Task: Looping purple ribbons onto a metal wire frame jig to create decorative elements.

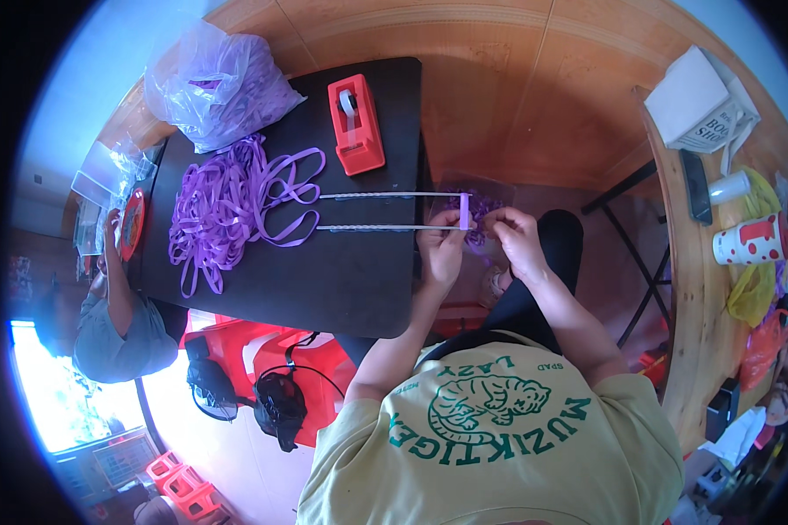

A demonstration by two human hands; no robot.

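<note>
Two thin twisted metal rods [376, 228] lie side by side on the black table [350, 280] and reach out past its right edge. A strip of purple ribbon [465, 206] spans their outer ends. At the nearer rod end, my left hand [442, 249] is closed with its fingertips pinching the ribbon. My right hand [521, 245] is just to the right, thumb and fingers pressed together; whatever they hold is too small to make out. Below and between the hands, purple ribbon pieces [474, 234] show in a clear container, partly hidden. On the table lies a tangled purple ribbon heap [210, 214].
A red tape dispenser [356, 127] and a plastic bag of purple ribbon [228, 92] stand at the table's far side. Another person [123, 341] sits at the left. On the right, a wooden table [700, 306] bears a phone [695, 186] and a dotted cup [751, 240].
</note>
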